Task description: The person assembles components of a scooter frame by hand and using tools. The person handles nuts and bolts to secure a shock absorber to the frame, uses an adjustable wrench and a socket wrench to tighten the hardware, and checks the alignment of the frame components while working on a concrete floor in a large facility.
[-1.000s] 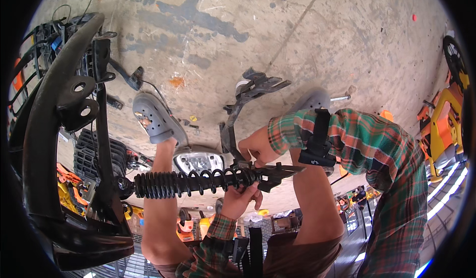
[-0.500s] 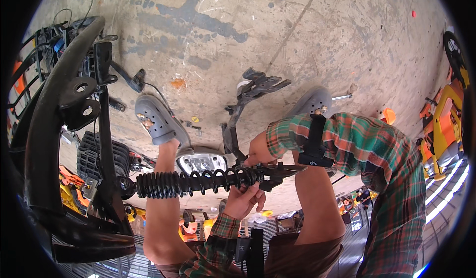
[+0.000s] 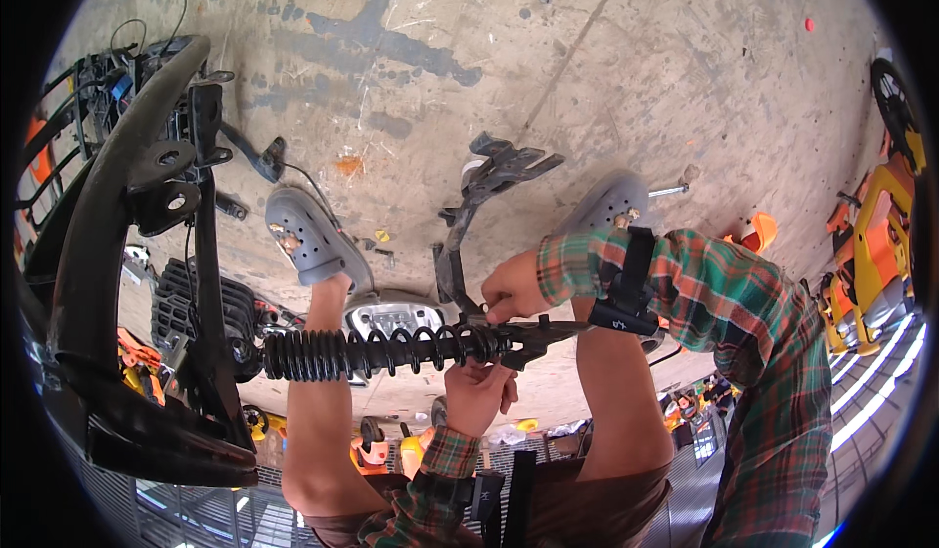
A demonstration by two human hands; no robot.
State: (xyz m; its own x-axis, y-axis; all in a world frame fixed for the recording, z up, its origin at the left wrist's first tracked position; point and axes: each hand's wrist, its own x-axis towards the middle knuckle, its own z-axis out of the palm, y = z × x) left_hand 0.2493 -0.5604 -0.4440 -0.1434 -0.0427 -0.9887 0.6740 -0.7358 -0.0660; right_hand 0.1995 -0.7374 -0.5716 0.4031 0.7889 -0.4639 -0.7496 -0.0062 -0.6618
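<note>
A black coil-spring shock absorber [image 3: 357, 354] lies level in front of me, its left end at the black tubular frame [image 3: 93, 245] and its right end at a dark bracket [image 3: 533, 342]. From below, my left hand [image 3: 474, 396] is closed with curled fingers at the spring's right end, its fingertips partly hidden behind the shock absorber. My right hand [image 3: 514, 288] comes in from the right, fingers bent and pinched together just above that same joint. Whatever lies between those right fingertips is too small to make out. A black metal arm [image 3: 455, 255] with a forked end runs from the joint away along the floor.
My grey clogs [image 3: 311, 235] stand on the stained concrete floor [image 3: 626, 79]. A silver lamp-like housing [image 3: 396, 318] lies behind the spring. A bolt [image 3: 669, 191] is beside the right clog. Yellow and orange machine parts [image 3: 875, 225] stand at the far right.
My right hand has shifted slightly left and higher above the joint, with its knuckles more raised. My left hand still stays at the spring's end.
</note>
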